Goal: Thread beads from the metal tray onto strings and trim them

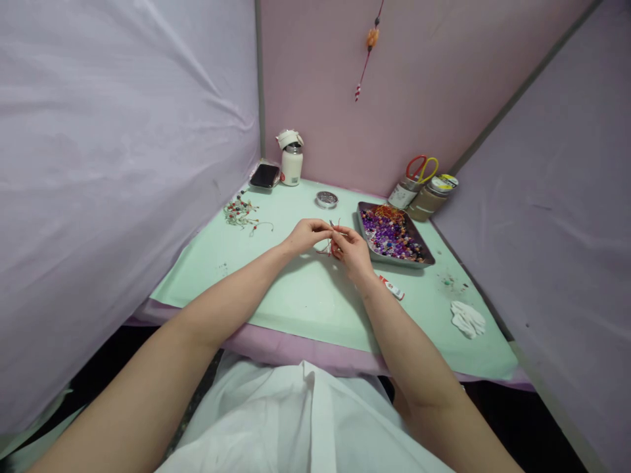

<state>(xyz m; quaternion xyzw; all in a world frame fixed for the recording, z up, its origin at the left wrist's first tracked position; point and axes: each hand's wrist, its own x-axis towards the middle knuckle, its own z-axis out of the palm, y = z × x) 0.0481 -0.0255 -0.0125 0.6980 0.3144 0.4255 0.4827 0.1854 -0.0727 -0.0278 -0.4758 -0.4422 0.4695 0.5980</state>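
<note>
My left hand (309, 235) and my right hand (353, 251) meet above the middle of the table, fingertips almost touching. Both are closed in a pinch on a thin red cord (325, 250), whose loose ends stick out above and below the fingers. Anything smaller between the fingertips is too fine to make out. Just right of my right hand stands a metal tray (400, 261), filled with purple, clear and dark beads (387, 236) and a tangle of orange cord (390, 213). A red and white tube (393, 288) lies beside my right wrist, partly covered by it.
At the back are a round tin (327, 200), a white bottle (292, 165) and a black-topped box (265, 176). Beaded strands (240, 213) lie left. Scissors (421, 169) stand in a jar (403, 194) beside another jar (428, 202). A white cloth item (467, 320) sits right.
</note>
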